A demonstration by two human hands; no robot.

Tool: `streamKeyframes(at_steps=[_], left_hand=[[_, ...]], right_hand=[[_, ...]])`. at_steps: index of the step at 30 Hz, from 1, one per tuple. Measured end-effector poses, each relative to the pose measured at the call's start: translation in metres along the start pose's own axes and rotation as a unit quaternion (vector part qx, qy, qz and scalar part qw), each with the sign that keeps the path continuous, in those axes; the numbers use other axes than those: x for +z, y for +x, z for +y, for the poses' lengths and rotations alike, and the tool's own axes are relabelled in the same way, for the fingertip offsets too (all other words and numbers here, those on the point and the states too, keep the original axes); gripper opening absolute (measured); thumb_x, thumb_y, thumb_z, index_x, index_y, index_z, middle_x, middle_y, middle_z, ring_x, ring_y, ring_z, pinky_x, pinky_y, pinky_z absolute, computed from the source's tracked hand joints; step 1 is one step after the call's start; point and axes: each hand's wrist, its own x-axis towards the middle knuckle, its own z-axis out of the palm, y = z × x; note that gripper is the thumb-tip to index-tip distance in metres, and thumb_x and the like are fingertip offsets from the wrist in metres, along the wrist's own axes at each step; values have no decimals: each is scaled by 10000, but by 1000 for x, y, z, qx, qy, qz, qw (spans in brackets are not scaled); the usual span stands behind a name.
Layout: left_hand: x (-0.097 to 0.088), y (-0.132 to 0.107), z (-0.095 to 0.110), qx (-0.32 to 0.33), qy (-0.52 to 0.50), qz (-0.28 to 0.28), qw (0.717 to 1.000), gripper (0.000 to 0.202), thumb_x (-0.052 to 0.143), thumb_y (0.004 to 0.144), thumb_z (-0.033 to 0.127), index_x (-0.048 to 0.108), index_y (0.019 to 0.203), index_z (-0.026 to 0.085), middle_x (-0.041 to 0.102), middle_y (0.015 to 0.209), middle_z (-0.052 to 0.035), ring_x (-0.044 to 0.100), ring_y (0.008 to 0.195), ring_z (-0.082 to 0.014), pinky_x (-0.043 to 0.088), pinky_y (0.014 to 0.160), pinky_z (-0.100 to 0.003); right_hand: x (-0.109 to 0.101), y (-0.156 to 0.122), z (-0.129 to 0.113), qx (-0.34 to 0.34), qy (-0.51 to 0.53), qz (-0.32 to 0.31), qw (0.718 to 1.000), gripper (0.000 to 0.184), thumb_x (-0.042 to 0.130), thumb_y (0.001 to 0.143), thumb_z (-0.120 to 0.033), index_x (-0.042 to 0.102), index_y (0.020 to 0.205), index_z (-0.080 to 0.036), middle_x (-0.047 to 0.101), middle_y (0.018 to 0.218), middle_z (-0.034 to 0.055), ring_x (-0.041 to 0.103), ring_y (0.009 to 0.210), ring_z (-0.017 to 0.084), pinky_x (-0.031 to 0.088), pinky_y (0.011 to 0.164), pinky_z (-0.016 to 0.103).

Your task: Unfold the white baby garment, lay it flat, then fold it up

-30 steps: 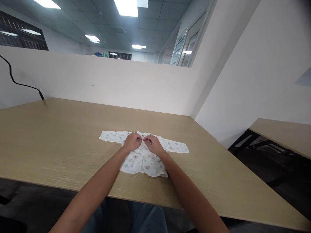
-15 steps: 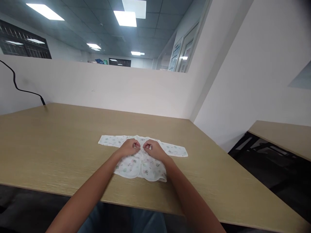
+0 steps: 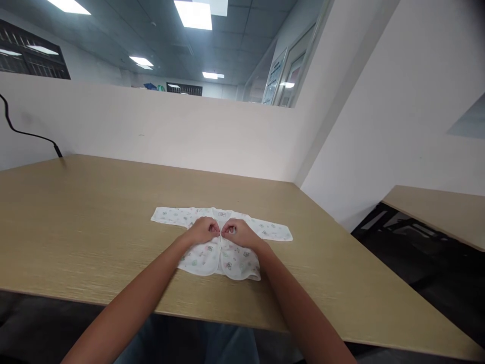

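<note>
The left hand [image 3: 202, 231] and right hand [image 3: 238, 233] sit almost touching at the neckline of a white printed baby shirt [image 3: 202, 261], each curled and pinching its front edges together. The shirt lies flat, sleeves [image 3: 168, 215] spread sideways, near the middle of the pale wood worktop [image 3: 94, 227]. A black cable [image 3: 22, 132] runs down the wall [image 3: 170, 136] behind.

Baby jacket [image 3: 206, 260]: wht w/ pastel prints
</note>
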Motion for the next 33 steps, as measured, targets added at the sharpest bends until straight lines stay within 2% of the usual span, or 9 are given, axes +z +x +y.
streamKeyframes(at_steps=[8, 12, 16, 21, 26, 33], left_hand=[[-1, -3, 6, 7, 66, -8, 998, 127, 615, 851, 198, 738, 881, 185, 712, 901, -27, 611, 862, -181, 409, 769, -281], [0, -2, 5, 14, 64, -6, 998, 158, 576, 836, 188, 732, 865, 185, 716, 897, -31, 614, 877, -189, 429, 817, -294], [1, -1, 4, 22, 38, 3, 999, 188, 546, 842, 196, 733, 843, 176, 709, 860, -30, 606, 809, -176, 429, 756, -283], [2, -3, 8, 20, 34, 30, 999, 244, 594, 873, 340, 705, 733, 174, 673, 752, -15, 565, 719, -160, 372, 659, -273], [0, -2, 9, 19, 45, 32, 998, 144, 627, 813, 245, 758, 800, 188, 702, 780, -5, 587, 731, -152, 366, 677, -269], [-2, -1, 6, 4, 74, 32, 997, 93, 670, 775, 180, 763, 779, 189, 709, 783, -7, 612, 748, -165, 404, 728, -285]], right_hand=[[-1, -1, 0, -9, 49, -3, 999, 75, 736, 807, -237, 778, 851, -193, 723, 878, 29, 602, 813, 168, 460, 775, 278], [-2, -2, -1, -5, 60, -7, 998, 91, 740, 815, -264, 777, 851, -189, 723, 876, 31, 602, 814, 169, 458, 770, 276], [-2, -2, -1, 2, 61, -9, 998, 94, 748, 817, -274, 767, 840, -185, 722, 872, 31, 606, 810, 170, 459, 764, 276], [-1, -2, 0, 12, 48, -12, 999, 95, 747, 820, -273, 766, 859, -189, 718, 881, 31, 607, 828, 173, 453, 761, 275], [-2, -2, -2, 15, 49, -21, 998, 130, 735, 842, -318, 753, 851, -190, 722, 904, 31, 609, 834, 172, 454, 777, 281], [-1, 1, 0, 36, 60, -25, 997, 98, 719, 816, -273, 751, 838, -183, 721, 890, 36, 617, 825, 171, 464, 769, 272]])
